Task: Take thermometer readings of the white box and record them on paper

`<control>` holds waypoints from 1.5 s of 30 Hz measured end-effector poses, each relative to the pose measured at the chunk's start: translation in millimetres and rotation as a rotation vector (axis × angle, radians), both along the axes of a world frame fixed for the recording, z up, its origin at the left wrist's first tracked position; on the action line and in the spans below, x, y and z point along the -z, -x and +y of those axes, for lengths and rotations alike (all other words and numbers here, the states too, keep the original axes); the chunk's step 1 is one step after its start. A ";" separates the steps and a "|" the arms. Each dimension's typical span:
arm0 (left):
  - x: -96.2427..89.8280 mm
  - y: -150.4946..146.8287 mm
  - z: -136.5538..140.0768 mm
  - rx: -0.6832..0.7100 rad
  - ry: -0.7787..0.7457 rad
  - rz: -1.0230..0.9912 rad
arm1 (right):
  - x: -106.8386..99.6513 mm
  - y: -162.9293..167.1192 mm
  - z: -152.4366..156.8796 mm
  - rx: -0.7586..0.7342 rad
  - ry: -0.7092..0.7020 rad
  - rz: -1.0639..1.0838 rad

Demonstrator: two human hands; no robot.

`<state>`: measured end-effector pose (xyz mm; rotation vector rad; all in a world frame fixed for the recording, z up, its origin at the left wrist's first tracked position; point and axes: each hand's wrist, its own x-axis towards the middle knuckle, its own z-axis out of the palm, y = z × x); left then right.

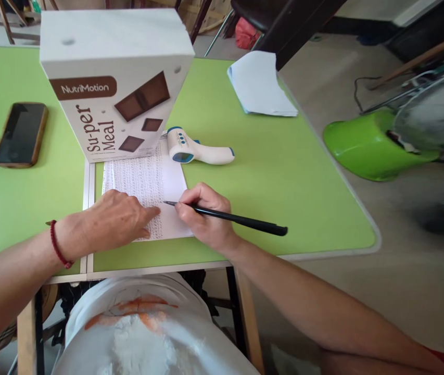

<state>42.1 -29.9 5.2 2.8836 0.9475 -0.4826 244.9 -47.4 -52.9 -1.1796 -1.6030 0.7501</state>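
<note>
A sheet of paper [175, 179] covered in columns of small writing lies on the green table. My right hand [208, 216] grips a black pen [241, 217], its tip at the right edge of the written columns. My left hand [112, 221] rests on the lower left of the sheet, holding nothing, with the index finger stretched toward the pen tip and the other fingers partly curled. Across the sheet's top edge stand a white NutriMotion box [100, 99] and, to its right, a white and blue infrared thermometer [202, 151] lying on its side.
At the left of the green table [284, 182] lies a phone [21, 134]. A stack of white paper [258, 86] sits near the far right edge. On the floor at right are a green stool [362, 146] and a fan [436, 114].
</note>
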 end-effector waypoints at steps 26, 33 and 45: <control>-7.8 -2.0 3.9 -0.035 0.065 0.014 | 0.0 0.7 2.0 -0.119 -0.003 -0.075; -8.8 -1.1 3.8 -0.033 0.067 0.019 | 2.8 -0.3 2.8 -0.118 -0.010 -0.076; -12.0 -2.4 4.2 -0.036 0.072 0.034 | 0.1 1.0 2.3 -0.091 -0.008 -0.084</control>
